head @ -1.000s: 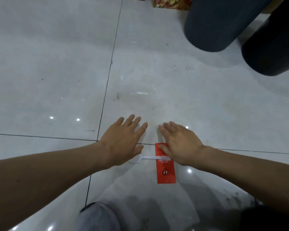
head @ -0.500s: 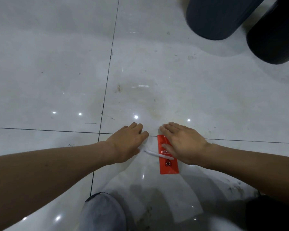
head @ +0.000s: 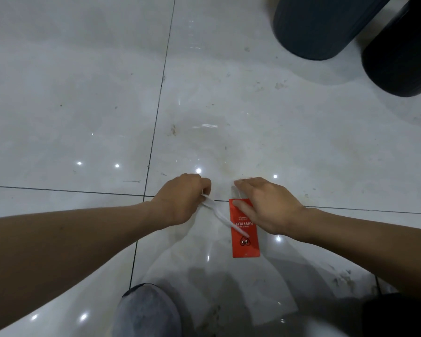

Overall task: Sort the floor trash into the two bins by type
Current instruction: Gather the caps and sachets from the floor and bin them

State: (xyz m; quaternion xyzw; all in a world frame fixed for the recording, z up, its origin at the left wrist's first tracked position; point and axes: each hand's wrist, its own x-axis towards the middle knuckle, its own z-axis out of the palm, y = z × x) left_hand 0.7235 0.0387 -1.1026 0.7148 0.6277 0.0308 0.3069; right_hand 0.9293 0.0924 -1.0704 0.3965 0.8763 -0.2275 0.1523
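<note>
While the left hand (head: 181,199) grips a white plastic utensil (head: 217,213) slanting over the red packet (head: 247,248) printed "HAPPY HEAR…", the right hand (head: 267,206) rests straight-fingered on that packet, flat on the floor (head: 83,98).

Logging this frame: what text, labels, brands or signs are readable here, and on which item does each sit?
"HAPPY HEAR": on the red packet, upside down to the camera; a last letter at the edge is unclear.
Smaller lines beside it on the packet: too small to read.
Cartoon heart with eyes on the packet: a picture, no words.
White utensil, grey bin, black bin: no text visible.
</note>
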